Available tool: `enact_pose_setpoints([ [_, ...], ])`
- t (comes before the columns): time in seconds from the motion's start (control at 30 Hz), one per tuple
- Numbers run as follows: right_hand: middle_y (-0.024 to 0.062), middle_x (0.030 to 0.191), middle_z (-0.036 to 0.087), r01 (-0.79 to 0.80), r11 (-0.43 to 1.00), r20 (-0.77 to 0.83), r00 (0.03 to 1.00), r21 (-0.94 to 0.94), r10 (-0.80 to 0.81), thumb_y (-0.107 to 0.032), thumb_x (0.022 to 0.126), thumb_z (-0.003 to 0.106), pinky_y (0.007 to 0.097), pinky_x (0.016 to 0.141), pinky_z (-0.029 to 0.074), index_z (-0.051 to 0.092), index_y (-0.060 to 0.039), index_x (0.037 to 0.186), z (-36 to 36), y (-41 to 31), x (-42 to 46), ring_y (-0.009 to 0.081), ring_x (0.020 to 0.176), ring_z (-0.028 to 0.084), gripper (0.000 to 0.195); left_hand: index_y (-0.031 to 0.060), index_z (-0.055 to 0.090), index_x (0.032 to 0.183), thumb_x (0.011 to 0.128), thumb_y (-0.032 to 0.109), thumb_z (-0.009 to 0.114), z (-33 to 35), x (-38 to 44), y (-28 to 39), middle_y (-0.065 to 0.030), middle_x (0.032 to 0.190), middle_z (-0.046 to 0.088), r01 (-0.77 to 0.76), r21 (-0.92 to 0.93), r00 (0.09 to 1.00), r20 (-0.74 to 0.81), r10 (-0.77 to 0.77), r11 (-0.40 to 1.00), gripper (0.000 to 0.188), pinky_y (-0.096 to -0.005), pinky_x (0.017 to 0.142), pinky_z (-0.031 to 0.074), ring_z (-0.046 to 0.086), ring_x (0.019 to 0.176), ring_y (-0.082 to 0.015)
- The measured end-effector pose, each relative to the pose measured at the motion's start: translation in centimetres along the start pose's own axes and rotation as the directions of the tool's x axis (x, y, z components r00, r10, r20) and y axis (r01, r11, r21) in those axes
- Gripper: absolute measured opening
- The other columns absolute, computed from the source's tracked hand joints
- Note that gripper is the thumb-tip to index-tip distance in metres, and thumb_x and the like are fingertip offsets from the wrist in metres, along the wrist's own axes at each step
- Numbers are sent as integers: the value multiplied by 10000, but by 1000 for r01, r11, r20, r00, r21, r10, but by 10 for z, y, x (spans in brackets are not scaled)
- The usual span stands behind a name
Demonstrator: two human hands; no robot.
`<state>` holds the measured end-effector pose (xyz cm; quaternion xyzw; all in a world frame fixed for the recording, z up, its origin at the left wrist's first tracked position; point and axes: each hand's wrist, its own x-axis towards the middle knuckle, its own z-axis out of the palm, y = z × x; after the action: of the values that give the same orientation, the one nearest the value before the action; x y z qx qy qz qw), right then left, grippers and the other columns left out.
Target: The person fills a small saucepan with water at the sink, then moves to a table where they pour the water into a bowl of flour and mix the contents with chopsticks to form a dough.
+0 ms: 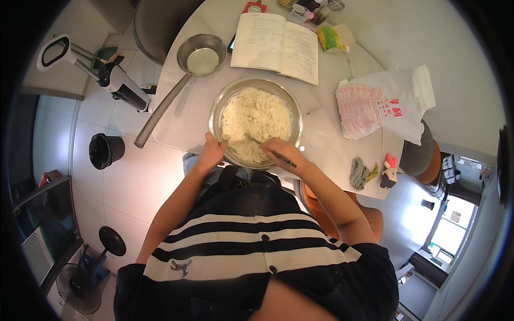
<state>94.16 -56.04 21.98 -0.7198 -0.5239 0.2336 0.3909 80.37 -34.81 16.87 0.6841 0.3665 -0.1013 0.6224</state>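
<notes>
A wide stainless steel bowl (pixel 297 108) stands at the table's front edge, filled with a pale, lumpy flour dough (pixel 259 114). My left hand (pixel 211 151) grips the bowl's rim at its near left side. In my right hand (pixel 285 154), over the near right rim, is a thin utensil with a dark handle (pixel 290 162). Its far end is sunk in the dough, so I cannot tell what kind of utensil it is. The dough looks smoother and more worked near that end, rougher and drier farther back.
Left of the bowl sits a long-handled metal ladle (pixel 202 58), its handle (pixel 160 112) jutting past the table edge. An open book (pixel 277 48) lies behind. To the right are a printed plastic bag (pixel 377 104), a grey cloth (pixel 358 173) and a small plush toy (pixel 388 172).
</notes>
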Motion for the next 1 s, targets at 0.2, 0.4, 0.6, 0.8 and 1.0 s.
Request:
enact_pose_setpoints([
  [0.2, 133, 807, 623, -433, 877, -196, 860, 209, 472, -68, 878, 608, 302, 680, 491, 615, -19, 942, -38, -24, 6, 250, 735, 615, 81, -79, 262, 979, 885, 149, 462, 0, 1, -1, -342, 835, 573, 35, 13, 999, -5, -35, 999, 318, -385, 398, 543, 635, 569, -376],
  [0.4, 141, 803, 586, -175, 984, 120, 978, 37, 169, -66, 873, 605, 352, 653, 477, 581, -23, 903, -43, -64, -28, 302, 728, 587, 58, -64, 246, 969, 887, 156, 471, 0, -1, 0, -289, 787, 573, 35, 15, 999, 6, -36, 999, 325, -387, 427, 556, 626, 573, -332],
  [0.6, 151, 805, 580, -28, 999, 204, 979, -28, 33, -39, 868, 595, 386, 658, 475, 586, -25, 906, -16, -34, -24, 342, 747, 580, 42, -73, 257, 964, 883, 165, 473, 0, 1, 1, -315, 798, 573, 41, 25, 999, -5, -41, 999, 331, -399, 425, 546, 630, 581, -360],
  [0.8, 142, 873, 625, 20, 999, -139, 990, -24, -24, -33, 863, 607, 342, 702, 492, 620, -17, 962, 0, 19, 8, 309, 792, 615, 101, -82, 266, 968, 882, 172, 470, -1, -2, 3, -345, 818, 570, 30, 38, 1000, -9, -29, 999, 337, -413, 428, 541, 637, 602, -393],
  [1.0, 135, 876, 644, -369, 928, -194, 908, 51, 372, -63, 851, 638, 313, 697, 491, 635, -13, 943, -41, -13, -5, 251, 777, 631, 104, -89, 270, 960, 884, 165, 463, -1, -3, 2, -347, 780, 566, 32, -1, 999, -11, -32, 1000, 328, -428, 426, 533, 625, 565, -399],
])
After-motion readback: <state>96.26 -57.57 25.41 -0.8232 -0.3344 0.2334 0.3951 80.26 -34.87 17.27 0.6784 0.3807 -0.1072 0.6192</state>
